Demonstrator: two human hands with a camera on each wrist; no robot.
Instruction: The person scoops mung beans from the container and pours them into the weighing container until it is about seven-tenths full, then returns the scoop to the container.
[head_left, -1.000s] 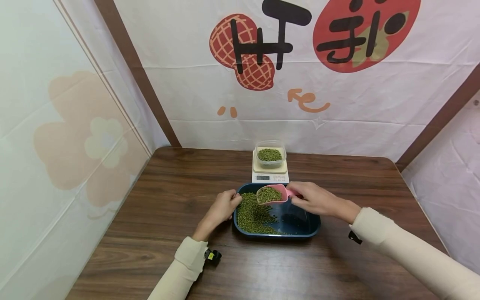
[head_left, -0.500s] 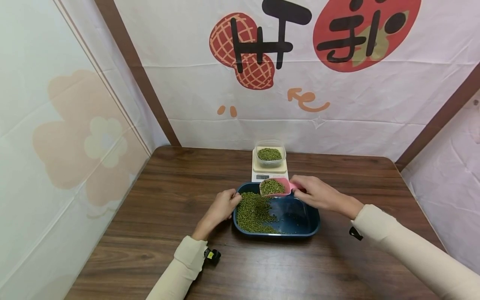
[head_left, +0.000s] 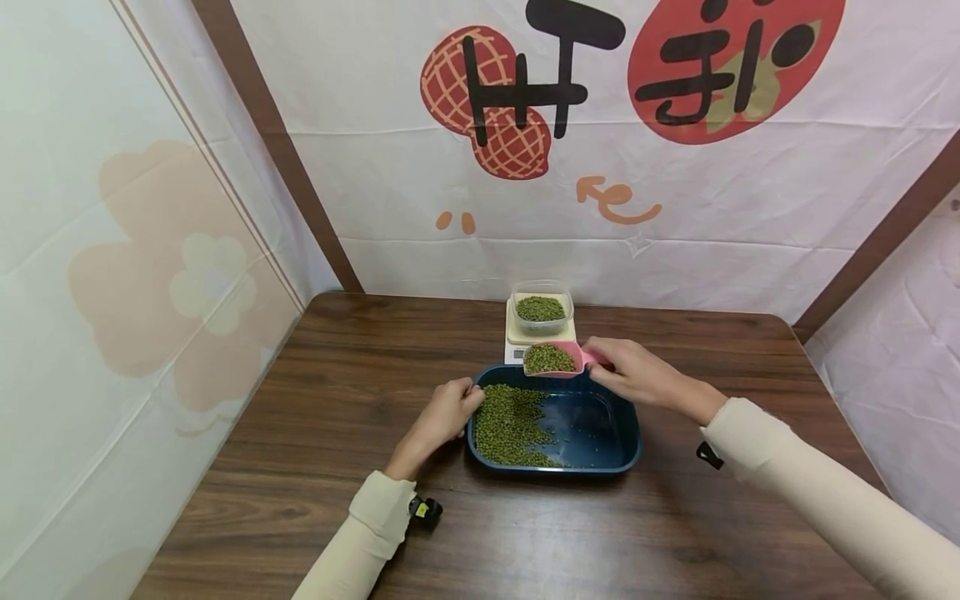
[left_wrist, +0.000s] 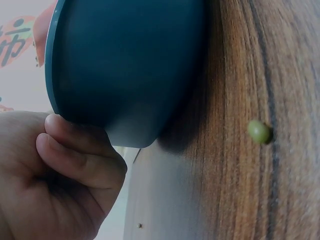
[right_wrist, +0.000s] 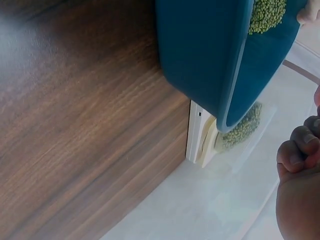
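Note:
My right hand [head_left: 633, 372] grips the handle of a pink scoop [head_left: 577, 358] loaded with green beans. The scoop hovers over the far rim of a dark blue tray [head_left: 592, 472], in front of a kitchen scale [head_left: 512, 354]. Green mung beans [head_left: 510, 433] fill the left part of that tray. At its left end, my left hand [head_left: 447, 411] pinches the rim; in the left wrist view the curled fingers [left_wrist: 75, 160] meet the tray's edge. On the scale stands a clear plastic container [head_left: 543, 327] partly filled with beans.
The brown wooden table [head_left: 360, 400] carries everything. One loose bean [left_wrist: 260, 132] lies on the wood beside the tray in the left wrist view. A printed cloth backdrop [head_left: 375, 192] hangs right behind the table's far edge.
My right hand has carried the filled scoop away from me, from above the tray's middle to its far rim, partly covering the scale's front. The left hand stays on the rim.

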